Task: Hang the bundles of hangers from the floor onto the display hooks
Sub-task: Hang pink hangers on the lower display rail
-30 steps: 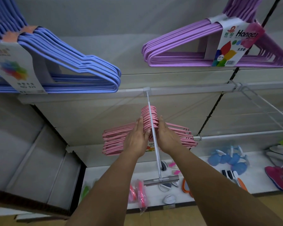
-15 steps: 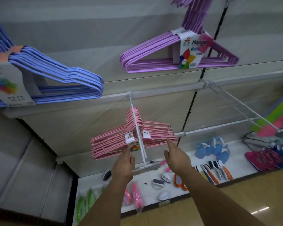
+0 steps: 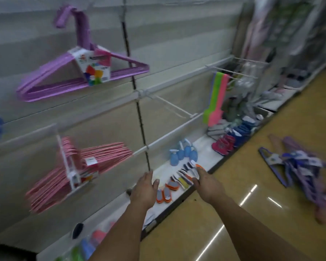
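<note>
Running along the wall, the display shelving [image 3: 177,85] carries a purple hanger bundle [image 3: 79,76] up high and a pink hanger bundle [image 3: 79,166] on a lower hook. Further bundles of hangers [image 3: 301,168] lie heaped on the yellow floor [image 3: 215,213] at the right, well apart from both hands. Left hand [image 3: 144,189] and right hand [image 3: 208,185] reach forward, each grip loose, fingers relaxed, holding nothing.

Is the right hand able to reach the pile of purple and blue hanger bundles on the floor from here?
Probably not yet: the right hand is empty, but bare floor separates it from the pile.
</note>
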`<state>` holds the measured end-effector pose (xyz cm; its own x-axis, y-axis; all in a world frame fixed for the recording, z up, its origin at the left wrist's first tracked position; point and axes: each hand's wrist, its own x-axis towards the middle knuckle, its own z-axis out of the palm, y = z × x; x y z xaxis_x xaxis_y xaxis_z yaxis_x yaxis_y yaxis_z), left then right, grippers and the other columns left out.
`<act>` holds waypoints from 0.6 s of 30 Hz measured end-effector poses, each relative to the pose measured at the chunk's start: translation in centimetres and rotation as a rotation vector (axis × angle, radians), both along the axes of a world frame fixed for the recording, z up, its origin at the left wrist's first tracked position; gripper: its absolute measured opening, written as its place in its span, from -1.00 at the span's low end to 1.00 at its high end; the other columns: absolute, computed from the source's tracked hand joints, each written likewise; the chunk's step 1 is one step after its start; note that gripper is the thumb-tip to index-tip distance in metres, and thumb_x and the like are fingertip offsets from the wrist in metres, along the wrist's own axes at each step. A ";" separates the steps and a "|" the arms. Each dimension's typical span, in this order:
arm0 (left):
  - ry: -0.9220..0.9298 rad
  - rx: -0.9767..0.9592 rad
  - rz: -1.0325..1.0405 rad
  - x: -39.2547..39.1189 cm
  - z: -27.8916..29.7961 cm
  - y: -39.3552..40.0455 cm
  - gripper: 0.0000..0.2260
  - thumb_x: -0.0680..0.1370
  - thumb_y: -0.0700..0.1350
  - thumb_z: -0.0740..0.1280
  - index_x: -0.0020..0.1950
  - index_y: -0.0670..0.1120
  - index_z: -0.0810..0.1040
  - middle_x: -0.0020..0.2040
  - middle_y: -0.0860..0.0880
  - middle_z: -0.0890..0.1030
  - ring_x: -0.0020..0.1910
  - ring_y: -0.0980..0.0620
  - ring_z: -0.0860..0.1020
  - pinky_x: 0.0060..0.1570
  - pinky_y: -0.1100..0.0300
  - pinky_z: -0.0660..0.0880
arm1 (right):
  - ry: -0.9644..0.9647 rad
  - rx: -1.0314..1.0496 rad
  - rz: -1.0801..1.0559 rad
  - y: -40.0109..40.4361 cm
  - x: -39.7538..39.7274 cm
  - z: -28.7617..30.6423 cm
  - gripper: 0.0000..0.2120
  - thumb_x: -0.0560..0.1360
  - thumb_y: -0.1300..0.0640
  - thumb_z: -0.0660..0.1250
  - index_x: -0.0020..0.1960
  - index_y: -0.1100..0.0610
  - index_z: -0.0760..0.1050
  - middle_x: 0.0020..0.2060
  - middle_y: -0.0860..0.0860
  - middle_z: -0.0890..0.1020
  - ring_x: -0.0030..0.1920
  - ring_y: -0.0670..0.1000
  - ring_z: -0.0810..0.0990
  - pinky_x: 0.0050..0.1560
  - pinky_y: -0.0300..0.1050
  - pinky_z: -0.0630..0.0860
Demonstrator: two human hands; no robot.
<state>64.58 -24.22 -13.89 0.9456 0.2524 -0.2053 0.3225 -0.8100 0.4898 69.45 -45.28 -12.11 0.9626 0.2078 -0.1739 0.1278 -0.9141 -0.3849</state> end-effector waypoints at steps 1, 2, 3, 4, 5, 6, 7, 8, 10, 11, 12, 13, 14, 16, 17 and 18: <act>-0.005 -0.006 -0.037 0.6 0.2 -2.0 -0.53 0.66 0.07 0.05 0.55 -0.03 0.12 0.55 -0.04 0.17 0.50 -0.02 0.19 0.44 0.10 0.18 | 0.006 -0.009 -0.038 -2.1 -0.4 0.3 -0.53 0.64 -0.03 0.07 0.50 0.11 0.17 0.37 0.09 0.44 0.32 0.10 0.45 0.23 -0.08 0.39; -0.007 -0.011 -0.081 1.2 0.4 -4.3 -0.53 0.66 0.07 0.05 0.55 -0.03 0.12 0.55 -0.04 0.18 0.50 -0.02 0.20 0.44 0.10 0.19 | 0.010 -0.017 -0.082 -4.5 -0.8 0.5 -0.54 0.64 -0.03 0.07 0.49 0.12 0.19 0.37 0.10 0.43 0.31 0.11 0.45 0.22 -0.09 0.39; -0.020 -0.012 -0.122 1.9 0.5 -6.3 -0.52 0.66 0.07 0.05 0.55 -0.03 0.12 0.55 -0.04 0.18 0.50 -0.02 0.20 0.44 0.10 0.18 | 0.011 -0.027 -0.118 -6.6 -1.0 0.8 -0.55 0.64 -0.03 0.07 0.47 0.14 0.22 0.37 0.10 0.43 0.31 0.12 0.45 0.22 -0.10 0.38; -0.034 -0.014 -0.162 2.4 0.7 -8.1 -0.52 0.66 0.07 0.05 0.55 -0.02 0.11 0.54 -0.04 0.18 0.49 -0.02 0.20 0.45 0.10 0.18 | 0.014 -0.034 -0.150 -8.3 -1.2 0.9 -0.55 0.65 -0.02 0.07 0.46 0.16 0.24 0.37 0.12 0.43 0.32 0.12 0.44 0.22 -0.10 0.37; -0.050 -0.017 -0.213 2.9 0.9 -10.3 -0.53 0.66 0.07 0.06 0.55 -0.02 0.12 0.54 -0.03 0.19 0.49 -0.02 0.21 0.44 0.10 0.19 | 0.016 -0.039 -0.194 -10.4 -1.5 1.1 -0.55 0.65 -0.03 0.06 0.46 0.17 0.24 0.37 0.12 0.42 0.33 0.12 0.43 0.23 -0.09 0.36; -0.062 -0.023 -0.257 3.3 1.1 -12.2 -0.53 0.65 0.07 0.06 0.55 -0.01 0.12 0.53 -0.03 0.21 0.48 -0.02 0.23 0.43 0.09 0.21 | 0.022 -0.048 -0.232 -12.2 -1.8 1.2 -0.54 0.65 -0.03 0.06 0.47 0.18 0.22 0.38 0.13 0.41 0.34 0.13 0.42 0.25 -0.08 0.35; -0.058 -0.032 -0.303 3.8 1.2 -14.2 -0.53 0.65 0.07 0.07 0.55 0.00 0.13 0.53 -0.02 0.22 0.47 -0.03 0.25 0.42 0.07 0.23 | 0.027 -0.056 -0.272 -14.1 -2.1 1.4 -0.52 0.65 -0.04 0.05 0.48 0.18 0.21 0.39 0.13 0.40 0.36 0.13 0.40 0.27 -0.06 0.34; -0.048 -0.042 -0.340 4.2 1.4 -16.0 -0.53 0.65 0.08 0.07 0.55 0.01 0.12 0.53 -0.02 0.22 0.46 -0.04 0.27 0.41 0.04 0.25 | 0.036 -0.063 -0.302 -15.7 -2.4 1.4 -0.51 0.65 -0.05 0.05 0.49 0.18 0.19 0.40 0.13 0.39 0.37 0.14 0.39 0.28 -0.05 0.33; -0.025 -0.061 -0.415 5.3 1.4 -19.0 -0.52 0.64 0.12 0.07 0.54 0.04 0.12 0.52 -0.02 0.24 0.42 -0.07 0.33 0.38 -0.01 0.30 | 0.056 -0.070 -0.359 -18.6 -2.8 1.4 -0.50 0.65 -0.06 0.03 0.50 0.18 0.16 0.43 0.13 0.35 0.39 0.13 0.37 0.30 -0.06 0.31; -0.016 -0.057 -0.454 5.9 1.4 -20.4 -0.51 0.64 0.13 0.06 0.54 0.04 0.12 0.53 -0.04 0.23 0.42 -0.08 0.34 0.38 -0.01 0.30 | 0.065 -0.072 -0.387 -19.8 -2.9 1.4 -0.49 0.65 -0.07 0.02 0.51 0.18 0.15 0.44 0.12 0.33 0.39 0.12 0.36 0.31 -0.07 0.30; -0.011 -0.043 -0.497 6.7 1.4 -21.8 -0.50 0.64 0.14 0.05 0.55 0.03 0.11 0.53 -0.05 0.22 0.45 -0.08 0.30 0.40 -0.01 0.28 | 0.070 -0.072 -0.419 -21.2 -2.9 1.3 -0.48 0.65 -0.07 0.02 0.51 0.18 0.15 0.45 0.11 0.32 0.40 0.12 0.36 0.31 -0.07 0.29; -0.015 -0.029 -0.533 7.5 1.4 -23.1 -0.50 0.64 0.14 0.04 0.56 0.02 0.10 0.54 -0.05 0.20 0.47 -0.07 0.25 0.42 -0.01 0.25 | 0.076 -0.072 -0.448 -22.4 -2.9 1.3 -0.48 0.65 -0.08 0.02 0.51 0.18 0.15 0.46 0.11 0.31 0.40 0.12 0.35 0.32 -0.06 0.29; -0.013 -0.021 -0.556 8.2 1.5 -24.2 -0.49 0.64 0.14 0.04 0.56 0.02 0.09 0.54 -0.05 0.18 0.49 -0.07 0.22 0.43 0.00 0.22 | 0.081 -0.073 -0.473 -23.3 -2.9 1.2 -0.48 0.65 -0.09 0.01 0.51 0.17 0.15 0.46 0.10 0.31 0.40 0.12 0.35 0.31 -0.06 0.30; -0.014 -0.013 -0.605 9.9 1.7 -26.5 -0.49 0.64 0.14 0.02 0.57 0.02 0.07 0.55 -0.04 0.15 0.51 -0.06 0.18 0.43 0.00 0.17 | 0.084 -0.071 -0.538 -25.4 -2.4 1.3 -0.50 0.65 -0.08 0.00 0.49 0.17 0.18 0.43 0.09 0.34 0.39 0.12 0.36 0.29 -0.04 0.34; -0.022 -0.011 -0.641 11.2 1.5 -27.6 -0.48 0.64 0.15 0.02 0.57 0.02 0.07 0.55 -0.04 0.15 0.51 -0.05 0.18 0.43 0.01 0.17 | 0.079 -0.068 -0.577 -26.3 -1.9 1.5 -0.51 0.65 -0.09 0.00 0.48 0.17 0.20 0.42 0.09 0.36 0.38 0.12 0.37 0.28 -0.04 0.35; -0.033 -0.024 -0.676 12.4 1.4 -28.4 -0.48 0.64 0.16 0.02 0.56 0.02 0.08 0.55 -0.05 0.18 0.50 -0.04 0.20 0.43 0.01 0.20 | 0.078 -0.062 -0.611 -27.1 -1.4 1.6 -0.51 0.65 -0.09 0.01 0.47 0.17 0.22 0.40 0.09 0.38 0.37 0.12 0.39 0.27 -0.04 0.36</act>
<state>76.99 -52.67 -12.47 0.8997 -0.4014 -0.1715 -0.2670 -0.8169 0.5113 68.10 -72.42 -10.55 0.8884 -0.3898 -0.2426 -0.4522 -0.8341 -0.3158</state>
